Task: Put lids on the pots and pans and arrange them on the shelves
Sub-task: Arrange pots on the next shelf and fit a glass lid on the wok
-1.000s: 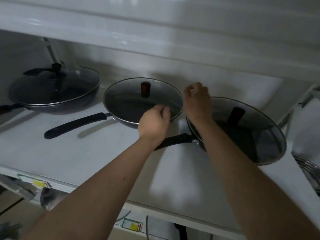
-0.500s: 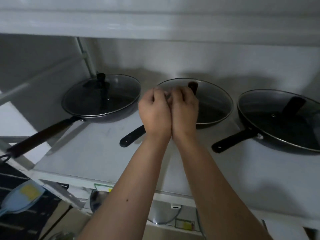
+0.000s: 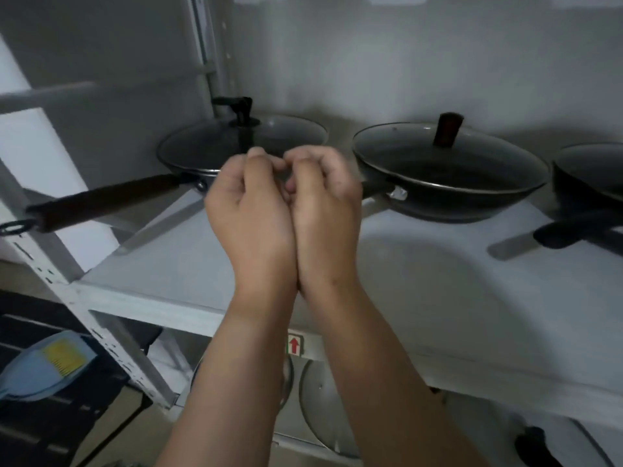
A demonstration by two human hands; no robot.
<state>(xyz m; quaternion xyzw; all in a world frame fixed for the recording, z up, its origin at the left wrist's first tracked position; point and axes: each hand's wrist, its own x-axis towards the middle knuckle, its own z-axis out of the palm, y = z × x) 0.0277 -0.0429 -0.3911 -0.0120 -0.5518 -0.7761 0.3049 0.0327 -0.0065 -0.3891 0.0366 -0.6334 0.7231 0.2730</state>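
Three dark pans with glass lids stand in a row on the white shelf (image 3: 438, 298). The left pan (image 3: 202, 153) has a black lid knob and a long brown handle reaching left past the shelf edge. The middle pan (image 3: 451, 173) carries a lid with a brown knob. The right pan (image 3: 590, 173) is cut off by the frame edge, its black handle pointing forward. My left hand (image 3: 249, 214) and my right hand (image 3: 325, 207) are pressed together in front of the pans, fingers curled, holding nothing.
A metal shelf upright (image 3: 111, 338) slants down at the left. Below the shelf lie round glass lids (image 3: 320, 406) on a lower level. A blue and yellow object (image 3: 47, 365) sits at the lower left. The wall rises behind the pans.
My hands left the middle and right pans and came together in front of me. The view has swung left and downward, so the pans now sit further right.
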